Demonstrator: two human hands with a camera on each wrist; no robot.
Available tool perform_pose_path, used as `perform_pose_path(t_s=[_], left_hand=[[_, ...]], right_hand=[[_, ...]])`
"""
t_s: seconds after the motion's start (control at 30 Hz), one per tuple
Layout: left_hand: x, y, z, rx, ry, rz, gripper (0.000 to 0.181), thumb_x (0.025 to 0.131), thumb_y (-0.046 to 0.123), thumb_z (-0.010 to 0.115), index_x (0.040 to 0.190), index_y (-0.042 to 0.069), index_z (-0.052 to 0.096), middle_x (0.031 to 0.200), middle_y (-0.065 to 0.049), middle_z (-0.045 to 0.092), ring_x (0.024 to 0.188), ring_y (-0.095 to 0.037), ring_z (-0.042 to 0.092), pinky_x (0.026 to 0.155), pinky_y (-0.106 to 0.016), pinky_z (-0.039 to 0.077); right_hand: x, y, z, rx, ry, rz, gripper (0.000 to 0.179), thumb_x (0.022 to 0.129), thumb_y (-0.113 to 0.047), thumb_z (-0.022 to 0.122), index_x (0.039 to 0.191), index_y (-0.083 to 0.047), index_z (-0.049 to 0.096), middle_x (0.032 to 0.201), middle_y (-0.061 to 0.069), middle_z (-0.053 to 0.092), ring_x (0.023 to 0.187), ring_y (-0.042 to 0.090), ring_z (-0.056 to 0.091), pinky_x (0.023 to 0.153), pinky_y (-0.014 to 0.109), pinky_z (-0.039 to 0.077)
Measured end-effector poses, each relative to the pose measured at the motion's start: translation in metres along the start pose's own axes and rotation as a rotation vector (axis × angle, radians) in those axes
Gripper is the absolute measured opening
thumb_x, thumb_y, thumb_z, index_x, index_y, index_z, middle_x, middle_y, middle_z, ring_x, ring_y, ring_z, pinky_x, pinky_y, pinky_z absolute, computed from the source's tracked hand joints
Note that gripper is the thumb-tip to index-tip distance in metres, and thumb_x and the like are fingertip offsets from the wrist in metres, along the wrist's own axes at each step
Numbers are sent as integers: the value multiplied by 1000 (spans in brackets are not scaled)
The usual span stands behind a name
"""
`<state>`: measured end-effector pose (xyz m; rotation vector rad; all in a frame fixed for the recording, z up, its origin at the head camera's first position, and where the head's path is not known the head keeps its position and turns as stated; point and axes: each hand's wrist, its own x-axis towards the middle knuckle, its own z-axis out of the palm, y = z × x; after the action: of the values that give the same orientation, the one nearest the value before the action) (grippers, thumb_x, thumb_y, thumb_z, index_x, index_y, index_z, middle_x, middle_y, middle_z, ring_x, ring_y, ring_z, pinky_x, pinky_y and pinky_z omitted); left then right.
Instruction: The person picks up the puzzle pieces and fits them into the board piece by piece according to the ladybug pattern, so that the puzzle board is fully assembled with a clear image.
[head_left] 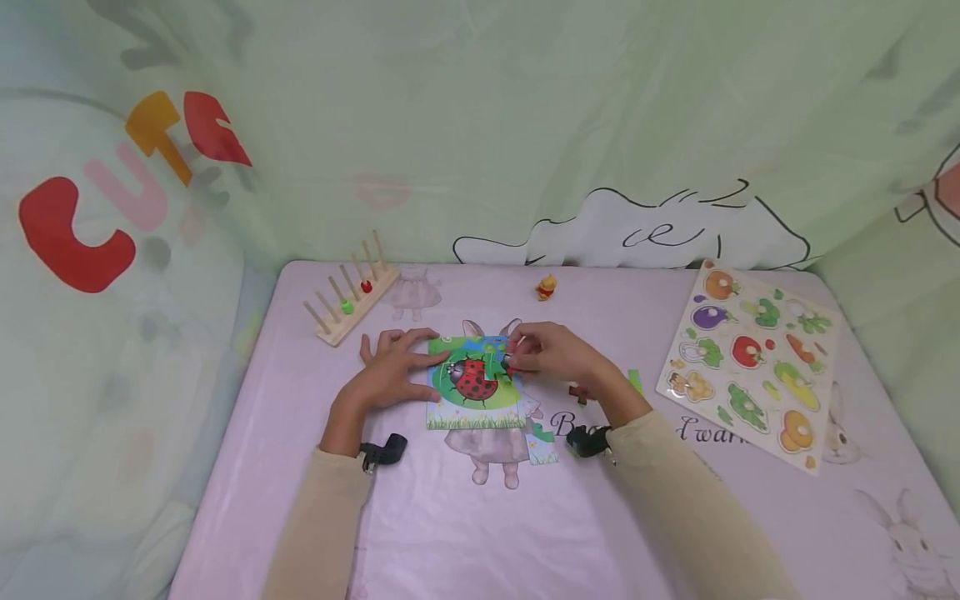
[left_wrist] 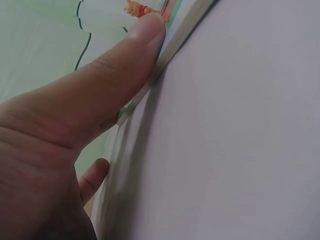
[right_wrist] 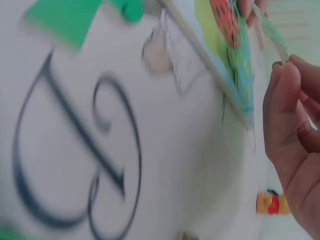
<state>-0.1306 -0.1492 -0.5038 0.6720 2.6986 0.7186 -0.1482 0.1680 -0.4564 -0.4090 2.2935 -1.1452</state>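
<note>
A ladybug jigsaw puzzle [head_left: 457, 414] lies flat on the table, its board partly filled and the upper right uneven. My left hand [head_left: 392, 371] rests at the puzzle's left side, fingers and thumb touching its edge. The left wrist view shows the straight thumb [left_wrist: 110, 70] lying on the board's rim. Over the upper right of the puzzle, my right hand [head_left: 558, 354] pinches a thin jigsaw piece [right_wrist: 272, 32] between thumb and fingertips. In the right wrist view the piece is tilted above the board, seen nearly edge-on. Its picture is hard to make out.
Loose jigsaw pieces [head_left: 543, 450] lie right of the board, with a red-and-black piece [head_left: 580, 392] near the right wrist. A wooden peg rack [head_left: 360, 304] with beads stands back left. A small bear figure [head_left: 547, 287] is behind; a vegetable board [head_left: 712, 387] lies right.
</note>
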Motion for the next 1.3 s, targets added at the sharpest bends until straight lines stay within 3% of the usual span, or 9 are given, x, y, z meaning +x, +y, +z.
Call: perform_pose_path(t_s=[0.23, 0.7, 1.03, 1.3], left_hand=[[0, -1, 1, -27, 0, -7, 74, 78, 53, 84, 145, 39, 55, 162, 7, 36, 142, -34, 27, 109, -79, -15], [1, -5, 3, -17, 11, 13, 73, 78, 57, 82, 144, 41, 55, 162, 9, 35, 140, -32, 29, 108, -80, -15], [1, -5, 4, -27, 15, 10, 71, 80, 57, 81, 144, 41, 55, 161, 10, 35, 141, -32, 29, 108, -79, -17], [2, -7, 4, -38, 17, 8, 52, 93, 56, 67, 142, 42, 57, 161, 12, 37, 141, -30, 29, 108, -79, -17]], right_hand=[[11, -10, 17, 131, -30, -3, 17, 95, -3, 69, 111, -1, 67, 97, 11, 73, 86, 17, 68, 80, 28, 57], [28, -20, 45, 95, -23, 57, 16, 90, -10, 77, 105, -7, 74, 87, 3, 76, 83, 15, 68, 81, 29, 55], [33, -30, 57, 3, 95, 127, 13, 85, -18, 83, 92, -11, 76, 78, -1, 75, 81, 14, 66, 71, 27, 51], [37, -36, 68, -96, 192, 124, 16, 79, -22, 86, 80, -12, 74, 68, -2, 71, 71, 14, 62, 60, 24, 48]])
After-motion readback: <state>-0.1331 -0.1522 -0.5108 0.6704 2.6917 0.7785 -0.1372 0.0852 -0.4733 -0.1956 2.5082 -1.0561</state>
